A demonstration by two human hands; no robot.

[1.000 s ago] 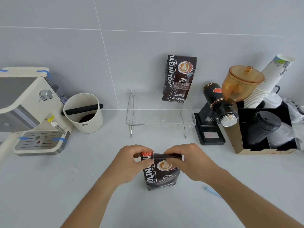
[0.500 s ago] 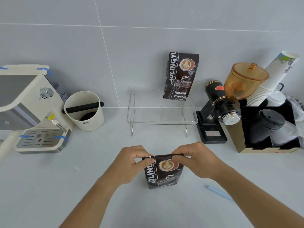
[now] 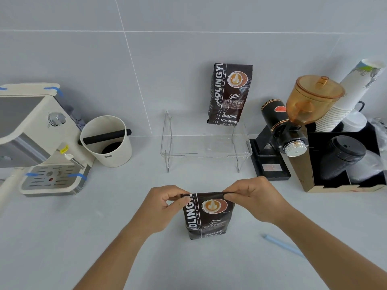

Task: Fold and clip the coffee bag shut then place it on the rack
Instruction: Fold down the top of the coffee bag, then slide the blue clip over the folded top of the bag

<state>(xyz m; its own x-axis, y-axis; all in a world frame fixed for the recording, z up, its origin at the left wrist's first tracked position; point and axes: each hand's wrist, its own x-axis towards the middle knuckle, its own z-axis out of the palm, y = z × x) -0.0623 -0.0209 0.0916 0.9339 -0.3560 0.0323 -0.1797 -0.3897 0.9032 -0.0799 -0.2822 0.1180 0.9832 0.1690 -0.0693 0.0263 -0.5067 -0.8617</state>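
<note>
A dark brown coffee bag [image 3: 207, 218] stands upright on the grey counter in front of me. My left hand [image 3: 161, 208] pinches the left end of its folded top edge. My right hand [image 3: 257, 199] pinches the right end of the same fold. The top lies flattened into a narrow strip between my fingers. A light blue clip stick [image 3: 282, 244] lies on the counter to the right of the bag, apart from both hands. Behind the bag stands a clear acrylic rack [image 3: 205, 152], with a second coffee bag [image 3: 229, 94] upright at its back right against the wall.
An espresso machine [image 3: 35, 139] and a cream knock box [image 3: 106, 141] stand at the left. A black grinder with an amber hopper [image 3: 293, 122] is right of the rack. A box of black lids [image 3: 343, 160] and stacked paper cups [image 3: 351, 93] fill the far right.
The folded top of the bag has been pressed lower and flatter, hiding the red spot seen at its left end earlier. Both hands keep their grip on the fold's ends.
</note>
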